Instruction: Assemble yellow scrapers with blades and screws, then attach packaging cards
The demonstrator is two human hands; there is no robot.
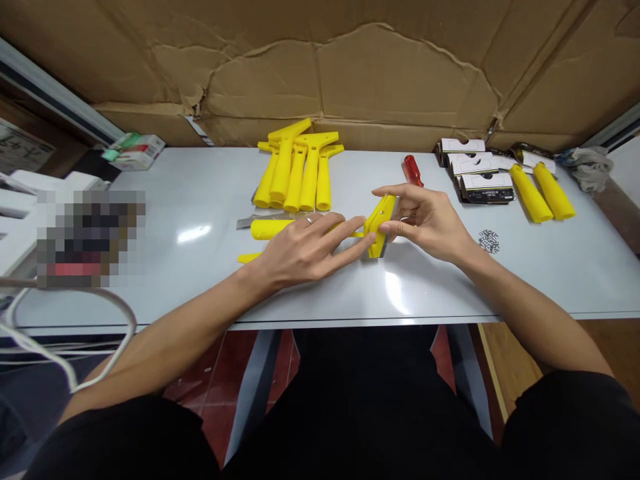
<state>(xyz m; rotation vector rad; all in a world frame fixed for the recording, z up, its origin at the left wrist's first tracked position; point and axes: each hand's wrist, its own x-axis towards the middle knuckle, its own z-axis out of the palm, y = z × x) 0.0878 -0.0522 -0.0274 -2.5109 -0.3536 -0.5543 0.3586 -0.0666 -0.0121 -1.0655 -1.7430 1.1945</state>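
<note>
In the head view, the right hand [427, 220] pinched the head of a yellow tool [379, 217] between thumb and fingers, over the bench [200, 180]. The left hand [313, 252] lay across it, fingers loosely extended; whether it gripped could not be told.

Centre: yellow scraper [379, 230]. Upper centre: yellow handles [297, 175]. Right: red tool [413, 171], black-and-silver speckled small parts [489, 241], black-and-white packs [486, 188]. Pale blue-grey table [173, 280]; brown cardboard [370, 77] across the top.
</note>
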